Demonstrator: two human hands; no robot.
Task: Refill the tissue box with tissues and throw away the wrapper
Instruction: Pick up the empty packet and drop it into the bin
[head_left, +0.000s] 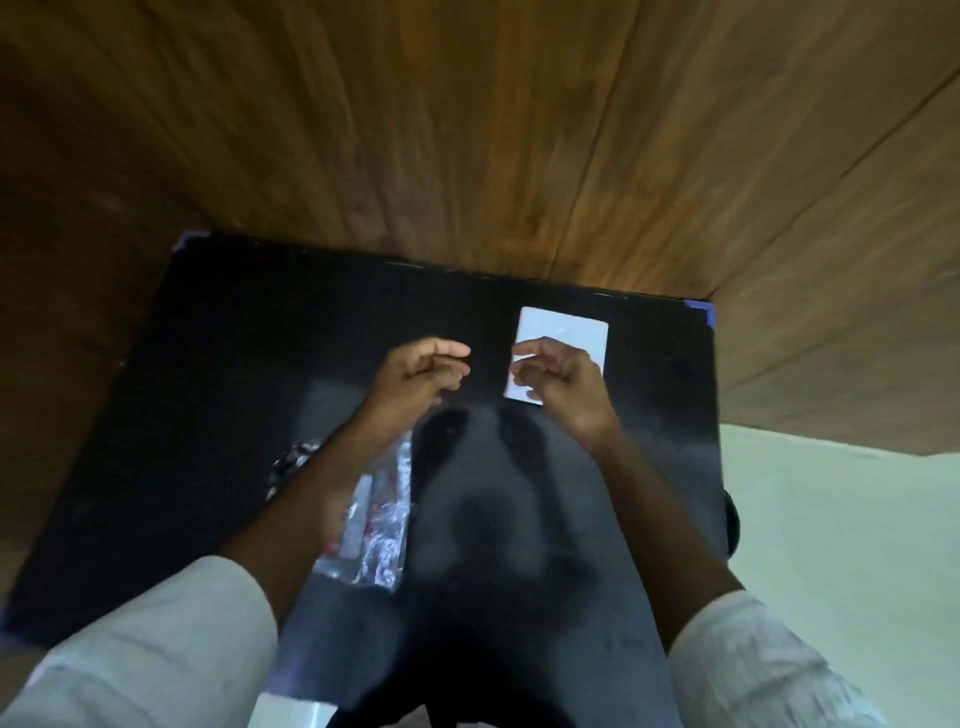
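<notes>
A flat white rectangular tissue box (569, 330) lies on the black table (234, 338) near its far right corner. My right hand (558, 382) hovers over the box's near left corner with its fingers loosely curled; whether it touches the box is unclear. My left hand (421, 374) is raised just left of it, thumb and fingers pinched together with nothing visible in them. A crinkled clear plastic wrapper (379, 535) lies on the table under my left forearm. The picture is blurred by motion.
Wood-panelled walls (467, 130) close in behind and to the right of the table. A pale floor (831, 519) shows at the right. A small white object (291, 712) sits at the table's near edge. A dark round thing (731, 525) pokes out past the right edge.
</notes>
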